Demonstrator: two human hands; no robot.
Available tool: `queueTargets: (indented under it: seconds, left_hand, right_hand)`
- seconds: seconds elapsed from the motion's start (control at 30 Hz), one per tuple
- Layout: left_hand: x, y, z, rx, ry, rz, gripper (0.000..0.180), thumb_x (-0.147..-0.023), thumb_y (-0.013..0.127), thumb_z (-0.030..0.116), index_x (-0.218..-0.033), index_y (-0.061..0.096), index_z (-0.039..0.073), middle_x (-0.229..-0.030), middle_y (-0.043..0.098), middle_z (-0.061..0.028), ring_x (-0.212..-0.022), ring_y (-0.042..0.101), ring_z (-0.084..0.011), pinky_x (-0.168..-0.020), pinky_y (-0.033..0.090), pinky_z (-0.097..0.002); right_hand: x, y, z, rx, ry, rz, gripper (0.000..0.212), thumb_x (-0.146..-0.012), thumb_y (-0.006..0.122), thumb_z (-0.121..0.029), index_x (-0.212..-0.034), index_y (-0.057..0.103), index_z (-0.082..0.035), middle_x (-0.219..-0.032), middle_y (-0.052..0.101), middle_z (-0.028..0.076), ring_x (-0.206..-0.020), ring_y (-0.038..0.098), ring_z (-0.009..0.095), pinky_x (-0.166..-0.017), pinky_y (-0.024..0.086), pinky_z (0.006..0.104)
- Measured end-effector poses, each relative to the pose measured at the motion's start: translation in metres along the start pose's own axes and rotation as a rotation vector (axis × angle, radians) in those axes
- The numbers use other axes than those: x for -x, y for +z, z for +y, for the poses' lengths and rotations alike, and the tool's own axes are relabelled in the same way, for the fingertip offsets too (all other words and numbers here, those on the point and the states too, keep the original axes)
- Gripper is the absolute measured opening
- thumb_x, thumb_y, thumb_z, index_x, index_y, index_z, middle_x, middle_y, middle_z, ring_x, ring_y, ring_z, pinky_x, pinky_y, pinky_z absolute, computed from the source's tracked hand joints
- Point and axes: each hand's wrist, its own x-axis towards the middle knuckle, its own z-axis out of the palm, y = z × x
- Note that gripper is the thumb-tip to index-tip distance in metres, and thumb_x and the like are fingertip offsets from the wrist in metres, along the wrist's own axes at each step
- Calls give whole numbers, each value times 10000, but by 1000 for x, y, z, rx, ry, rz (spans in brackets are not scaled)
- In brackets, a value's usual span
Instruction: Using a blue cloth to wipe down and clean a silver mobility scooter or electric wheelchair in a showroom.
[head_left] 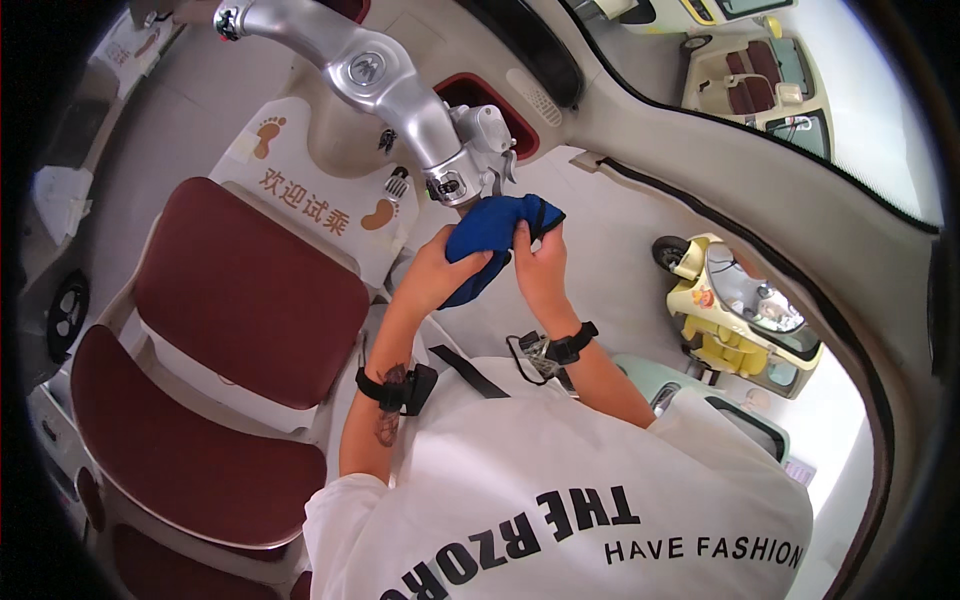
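A blue cloth (pixel 490 228) with dark edging is bunched between my two hands, at the near end of the silver handlebar (pixel 425 120). My left hand (pixel 440 272) grips its left side, with the thumb pressed on top. On its right side my right hand (pixel 541 262) pinches the cloth near the dark edge. The cloth covers the handlebar's end; whether it is wrapped around the grip I cannot tell. Just beyond the cloth are a lever (pixel 505 175) and a switch block (pixel 447 188). Both wrists carry black straps.
To the left is a dark red seat (pixel 250 290) with a matching backrest (pixel 190 450). A pale floor mat (pixel 320 185) with footprint marks lies ahead of it. The vehicle's door frame (pixel 790 270) curves along the right. Outside stand a yellow vehicle (pixel 725 340) and a green one (pixel 650 375).
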Motion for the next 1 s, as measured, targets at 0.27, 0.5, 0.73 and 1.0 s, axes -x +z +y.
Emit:
queueTargets:
  seconds: [0.27,0.5,0.73,1.0]
  left_hand:
    - [17,8,-1,-311,25,140,560,-836,709,414,-1182,604,-13,-995,702,-250,-919,703,-364,-827,530,-409]
    - [4,14,-30,-219,134,134,484,-863,660,347,-1164,583,-24,-1022,696,-250,-974,677,-410,-826,523,-424]
    - [2,13,-3,-384,106,130,405,-854,681,299,-1067,576,-30,-980,683,-266,-944,669,-429,-793,510,-443]
    - [-14,-10,-9,-196,182,-110,573,-802,757,251,-1259,550,-24,-1122,684,-201,-1027,670,-302,-905,501,-369]
  right_hand:
    - [-4,2,-36,-250,152,-264,712,-847,749,-386,-1357,448,10,-1188,636,228,-1084,640,377,-965,491,426]
    - [-2,11,-34,283,-56,-329,1076,-681,864,-458,-1460,297,22,-1348,502,270,-1220,535,446,-1039,441,485]
    - [-6,25,-12,351,-116,-169,997,-662,859,-398,-1421,348,-2,-1242,538,265,-1129,565,457,-947,485,506]
    - [-5,31,-11,403,-288,-84,859,-640,842,-389,-1270,445,41,-1056,568,259,-887,622,436,-744,533,510]
